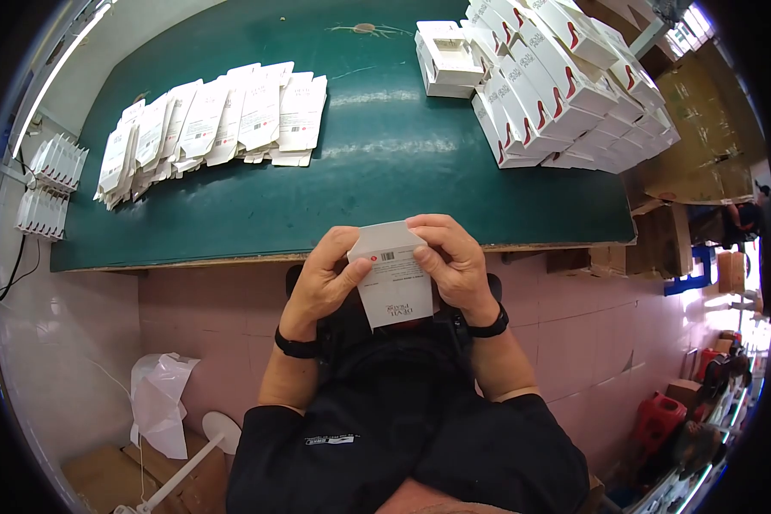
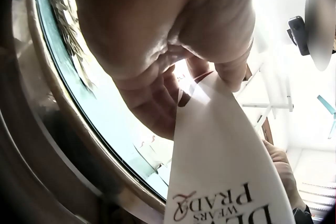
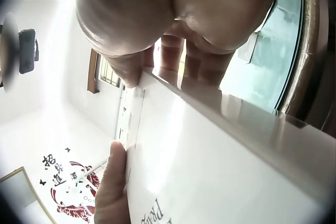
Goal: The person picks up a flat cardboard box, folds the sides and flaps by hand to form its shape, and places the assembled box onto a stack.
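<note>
A white printed carton (image 1: 396,278), with a barcode and small text on its face, is held up in front of the body at the table's front edge. My left hand (image 1: 324,278) pinches its upper left corner, thumb on the printed face. On the other side, my right hand (image 1: 456,261) grips the upper right corner, its thumb also on the face. The left wrist view shows large lettering on the carton (image 2: 226,145). In the right wrist view the carton (image 3: 184,145) shows a side panel running away from the fingers.
Flat folded cartons (image 1: 223,116) lie in overlapping rows on the green table (image 1: 385,188). At the back right stand stacked white boxes (image 1: 557,94) with red shoe prints, beside an open box (image 1: 454,56). A plastic bag (image 1: 161,398) and a white stand (image 1: 218,433) are at lower left.
</note>
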Tool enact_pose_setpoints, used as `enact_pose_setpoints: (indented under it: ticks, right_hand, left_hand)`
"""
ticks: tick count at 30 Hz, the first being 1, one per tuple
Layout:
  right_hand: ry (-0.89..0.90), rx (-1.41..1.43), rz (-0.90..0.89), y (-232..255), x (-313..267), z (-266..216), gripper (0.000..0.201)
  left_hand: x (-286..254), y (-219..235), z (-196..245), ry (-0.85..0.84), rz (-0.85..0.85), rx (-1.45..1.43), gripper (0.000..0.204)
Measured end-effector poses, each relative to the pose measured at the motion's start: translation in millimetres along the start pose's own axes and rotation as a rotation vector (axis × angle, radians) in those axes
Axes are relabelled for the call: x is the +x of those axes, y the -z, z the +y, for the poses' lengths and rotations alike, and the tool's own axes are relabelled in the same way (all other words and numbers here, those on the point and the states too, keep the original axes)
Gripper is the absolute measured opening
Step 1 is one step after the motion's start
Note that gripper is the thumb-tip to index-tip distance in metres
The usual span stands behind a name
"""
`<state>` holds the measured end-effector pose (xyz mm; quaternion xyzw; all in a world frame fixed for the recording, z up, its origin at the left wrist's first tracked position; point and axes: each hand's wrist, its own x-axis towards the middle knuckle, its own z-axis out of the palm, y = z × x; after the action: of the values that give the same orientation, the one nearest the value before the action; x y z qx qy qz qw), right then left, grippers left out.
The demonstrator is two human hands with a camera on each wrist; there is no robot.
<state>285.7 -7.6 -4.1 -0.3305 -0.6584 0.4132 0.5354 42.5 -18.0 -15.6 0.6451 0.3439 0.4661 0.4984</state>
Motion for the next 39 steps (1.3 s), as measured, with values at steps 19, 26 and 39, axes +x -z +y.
enact_pose_setpoints:
  ticks: [19,26,39]
  right_hand:
    - [-0.093,0.027,-0.087,-0.7,-1.9,4.4,0.017]
    - [-0.087,0.023,-0.088,-2.1,-2.6,4.8,0.026]
    - [0.047,-0.210,-0.086,-6.0,1.8,-1.8,0.044]
  left_hand:
    - [-6.0,1.6,-17.9,-0.046,0.092,-0.026,0.023]
    - [-5.8,-1.6,-17.7,0.003,0.121,-0.096,0.023]
    - [-6.5,-2.9,-22.7,0.063,0.119,-0.161,0.036]
